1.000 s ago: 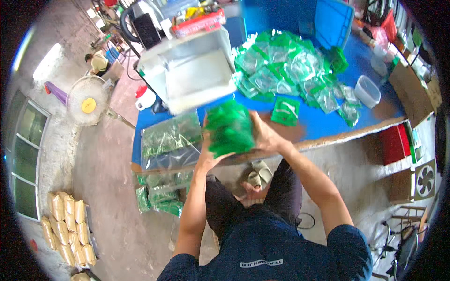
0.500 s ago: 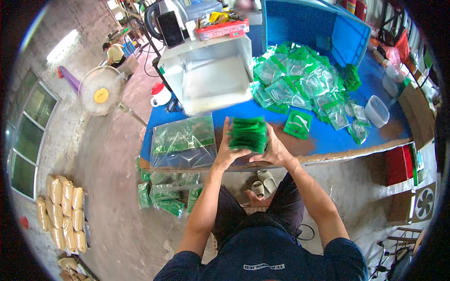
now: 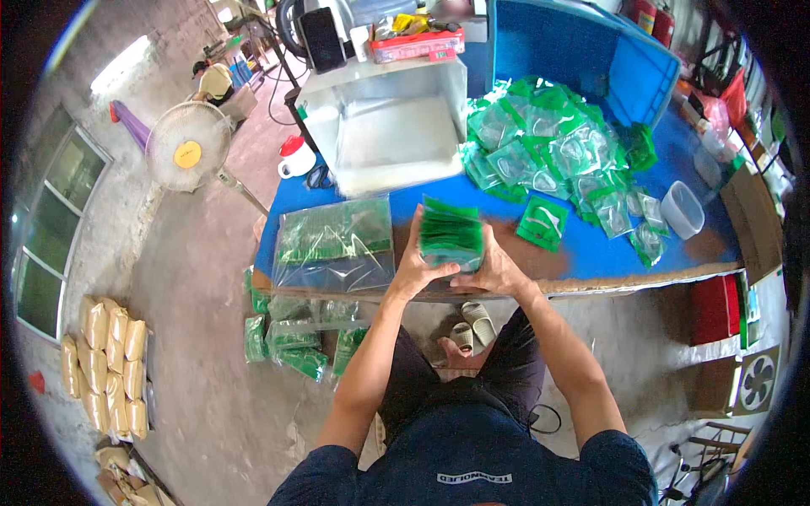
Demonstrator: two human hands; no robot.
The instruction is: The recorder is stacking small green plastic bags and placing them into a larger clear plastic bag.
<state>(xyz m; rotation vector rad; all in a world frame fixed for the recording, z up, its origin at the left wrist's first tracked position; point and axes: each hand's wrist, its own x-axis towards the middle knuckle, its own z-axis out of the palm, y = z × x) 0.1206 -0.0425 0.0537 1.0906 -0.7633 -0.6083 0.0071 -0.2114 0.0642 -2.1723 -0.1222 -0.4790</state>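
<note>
Just right of the frame's middle, the left hand [image 3: 415, 268] and the right hand [image 3: 492, 271] are pressing a stack of green packets [image 3: 451, 237] between them, standing it on edge at the near edge of the blue table [image 3: 591, 253]. The fingers of both hands are lying together, flat against the stack's 2 sides, with the thumbs meeting underneath. Just left of the stack, a clear bag of green packets [image 3: 336, 244] is lying flat on the table. Above it, toward the top middle, an open white bin [image 3: 390, 135] is sitting. To the upper right, a loose pile of green packets [image 3: 553, 156] is spreading over the table, with a small clear tub [image 3: 682, 209] at its right. At the upper left, a fan [image 3: 187, 152] is standing on the concrete floor.
</note>
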